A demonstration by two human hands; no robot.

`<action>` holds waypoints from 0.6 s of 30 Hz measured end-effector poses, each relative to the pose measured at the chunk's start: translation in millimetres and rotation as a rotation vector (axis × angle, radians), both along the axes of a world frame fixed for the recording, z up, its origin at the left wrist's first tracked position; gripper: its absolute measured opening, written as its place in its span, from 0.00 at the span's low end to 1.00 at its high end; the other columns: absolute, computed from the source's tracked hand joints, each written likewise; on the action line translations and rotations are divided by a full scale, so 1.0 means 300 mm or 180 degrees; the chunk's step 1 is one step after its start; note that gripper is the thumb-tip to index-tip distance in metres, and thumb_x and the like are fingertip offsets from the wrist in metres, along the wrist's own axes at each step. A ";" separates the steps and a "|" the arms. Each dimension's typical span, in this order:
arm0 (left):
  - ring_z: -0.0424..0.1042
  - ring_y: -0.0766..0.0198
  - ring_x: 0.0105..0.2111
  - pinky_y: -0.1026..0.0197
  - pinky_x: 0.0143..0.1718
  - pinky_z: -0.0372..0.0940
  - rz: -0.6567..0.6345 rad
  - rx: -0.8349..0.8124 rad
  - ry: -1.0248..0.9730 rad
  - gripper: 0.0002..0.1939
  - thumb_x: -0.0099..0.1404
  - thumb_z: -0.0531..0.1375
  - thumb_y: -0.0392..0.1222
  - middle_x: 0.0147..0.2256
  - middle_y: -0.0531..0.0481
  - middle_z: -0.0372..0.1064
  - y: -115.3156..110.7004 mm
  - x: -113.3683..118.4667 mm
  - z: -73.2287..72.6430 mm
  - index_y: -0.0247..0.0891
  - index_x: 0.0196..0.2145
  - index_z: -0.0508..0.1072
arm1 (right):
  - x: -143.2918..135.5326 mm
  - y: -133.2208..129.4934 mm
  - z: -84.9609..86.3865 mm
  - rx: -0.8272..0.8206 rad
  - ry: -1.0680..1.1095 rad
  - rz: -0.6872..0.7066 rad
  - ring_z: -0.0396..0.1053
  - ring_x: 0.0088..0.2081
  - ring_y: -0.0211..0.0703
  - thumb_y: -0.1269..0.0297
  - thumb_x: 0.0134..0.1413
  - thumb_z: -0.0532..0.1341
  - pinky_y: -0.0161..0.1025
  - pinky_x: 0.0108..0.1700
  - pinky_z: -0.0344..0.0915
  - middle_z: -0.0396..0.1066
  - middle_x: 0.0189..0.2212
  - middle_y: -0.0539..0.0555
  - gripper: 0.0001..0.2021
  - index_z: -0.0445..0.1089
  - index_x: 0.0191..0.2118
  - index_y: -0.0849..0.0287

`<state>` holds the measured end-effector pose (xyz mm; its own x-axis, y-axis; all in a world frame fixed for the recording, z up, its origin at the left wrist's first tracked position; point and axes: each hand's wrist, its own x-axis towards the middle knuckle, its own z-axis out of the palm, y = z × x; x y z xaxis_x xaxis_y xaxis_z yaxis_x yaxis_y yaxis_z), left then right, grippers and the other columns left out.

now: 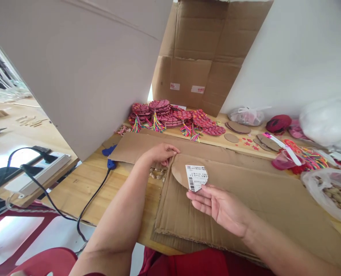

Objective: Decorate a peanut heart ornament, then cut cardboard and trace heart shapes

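Observation:
In my right hand [222, 209] is an oval cardboard cutout [180, 172], gripped at its lower right edge between thumb and fingers. A white printed label [196, 178] with a barcode is stuck on the cutout. Beneath it lies a large cardboard sheet [245, 191], stacked on more cardboard. My left hand [163, 152] has its fingers bent and closed at the upper left corner of that sheet, close to the cutout's tip. Several peanuts [158, 173] show on the table just below my left wrist.
Pink tasselled ovals [173, 115] are piled at the back. Right of them lie loose cardboard ovals [239, 127], red stars [247, 142], colourful cords [311, 155] and a bag of peanuts [340, 195]. A power strip [43, 172] with black cables stands left, beside a grey partition [101, 69].

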<state>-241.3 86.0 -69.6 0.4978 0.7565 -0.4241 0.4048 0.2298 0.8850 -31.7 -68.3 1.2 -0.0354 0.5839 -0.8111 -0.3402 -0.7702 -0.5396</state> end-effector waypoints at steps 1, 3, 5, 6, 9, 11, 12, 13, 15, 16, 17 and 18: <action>0.66 0.72 0.18 0.69 0.22 0.66 -0.0004 0.0007 -0.0035 0.14 0.70 0.59 0.40 0.22 0.57 0.67 0.002 -0.001 -0.007 0.37 0.51 0.77 | 0.002 -0.008 0.005 -0.0038 0.0001 0.0087 0.80 0.49 0.51 0.70 0.66 0.60 0.41 0.46 0.79 0.81 0.45 0.63 0.04 0.69 0.45 0.64; 0.66 0.71 0.19 0.69 0.22 0.66 -0.0024 0.0004 -0.0099 0.14 0.67 0.63 0.42 0.23 0.57 0.67 0.007 -0.003 -0.021 0.37 0.49 0.78 | 0.014 -0.022 0.012 -0.0045 -0.0111 0.0347 0.81 0.46 0.49 0.68 0.66 0.60 0.39 0.43 0.78 0.80 0.45 0.65 0.05 0.67 0.44 0.63; 0.65 0.70 0.19 0.68 0.22 0.66 -0.0038 0.0000 -0.0144 0.15 0.64 0.66 0.42 0.22 0.58 0.66 0.010 -0.003 -0.033 0.37 0.48 0.77 | 0.035 -0.032 0.013 -0.0002 -0.0252 0.0739 0.82 0.40 0.46 0.64 0.66 0.61 0.36 0.37 0.77 0.80 0.44 0.63 0.06 0.65 0.43 0.61; 0.65 0.70 0.20 0.68 0.22 0.66 -0.0034 0.0005 -0.0157 0.16 0.63 0.67 0.42 0.22 0.58 0.66 0.012 -0.002 -0.038 0.37 0.47 0.77 | 0.047 -0.035 0.011 0.0006 -0.0296 0.1010 0.82 0.37 0.44 0.61 0.67 0.60 0.34 0.32 0.75 0.80 0.42 0.61 0.08 0.65 0.44 0.60; 0.66 0.69 0.21 0.69 0.22 0.65 0.0015 0.0037 -0.0129 0.16 0.60 0.68 0.41 0.22 0.58 0.66 0.013 0.002 -0.047 0.37 0.45 0.76 | 0.086 -0.035 0.001 0.0017 -0.0376 0.1941 0.78 0.26 0.39 0.53 0.67 0.58 0.30 0.23 0.67 0.78 0.33 0.53 0.14 0.65 0.48 0.59; 0.66 0.70 0.21 0.69 0.21 0.65 0.0050 0.0038 -0.0072 0.14 0.60 0.69 0.40 0.23 0.57 0.67 0.013 0.006 -0.047 0.37 0.44 0.76 | 0.109 -0.031 -0.010 0.0177 -0.0615 0.2429 0.76 0.23 0.38 0.49 0.67 0.57 0.30 0.20 0.63 0.76 0.32 0.50 0.16 0.65 0.48 0.57; 0.66 0.70 0.21 0.70 0.21 0.64 0.0065 0.0029 -0.0046 0.14 0.60 0.68 0.40 0.24 0.57 0.67 0.012 0.007 -0.045 0.37 0.43 0.76 | 0.118 -0.028 -0.016 0.0355 -0.0872 0.2623 0.74 0.22 0.37 0.48 0.68 0.56 0.31 0.21 0.62 0.74 0.31 0.49 0.16 0.65 0.46 0.57; 0.65 0.70 0.21 0.70 0.21 0.64 0.0073 0.0015 -0.0028 0.13 0.61 0.68 0.40 0.23 0.57 0.66 0.011 0.008 -0.042 0.37 0.43 0.76 | 0.125 -0.026 -0.022 0.0613 -0.1230 0.2780 0.73 0.22 0.36 0.48 0.68 0.56 0.33 0.22 0.62 0.73 0.30 0.48 0.15 0.66 0.44 0.56; 0.64 0.70 0.21 0.69 0.20 0.64 0.0070 -0.0013 -0.0021 0.12 0.62 0.67 0.41 0.23 0.57 0.65 0.008 0.009 -0.036 0.37 0.43 0.75 | 0.131 -0.024 -0.035 0.1378 -0.2147 0.2956 0.71 0.25 0.37 0.49 0.67 0.57 0.37 0.27 0.65 0.70 0.28 0.47 0.14 0.67 0.40 0.55; 0.64 0.70 0.21 0.69 0.20 0.64 0.0060 -0.0019 -0.0026 0.12 0.63 0.66 0.42 0.23 0.57 0.65 0.007 0.009 -0.033 0.38 0.44 0.75 | 0.129 -0.024 -0.042 0.1873 -0.2595 0.2983 0.72 0.29 0.40 0.51 0.66 0.60 0.40 0.32 0.68 0.71 0.29 0.48 0.11 0.67 0.40 0.54; 0.64 0.70 0.21 0.69 0.21 0.64 0.0049 -0.0020 -0.0028 0.12 0.64 0.66 0.42 0.23 0.57 0.65 0.006 0.009 -0.029 0.38 0.44 0.75 | 0.123 -0.023 -0.050 0.2395 -0.2968 0.2988 0.74 0.35 0.44 0.54 0.63 0.63 0.43 0.38 0.70 0.73 0.33 0.50 0.10 0.68 0.42 0.54; 0.65 0.70 0.21 0.69 0.21 0.65 0.0039 -0.0013 -0.0025 0.11 0.64 0.66 0.42 0.23 0.57 0.65 0.004 0.009 -0.026 0.38 0.44 0.75 | 0.114 -0.023 -0.057 0.2878 -0.3241 0.3005 0.74 0.43 0.48 0.57 0.60 0.66 0.48 0.46 0.71 0.75 0.40 0.53 0.12 0.68 0.46 0.53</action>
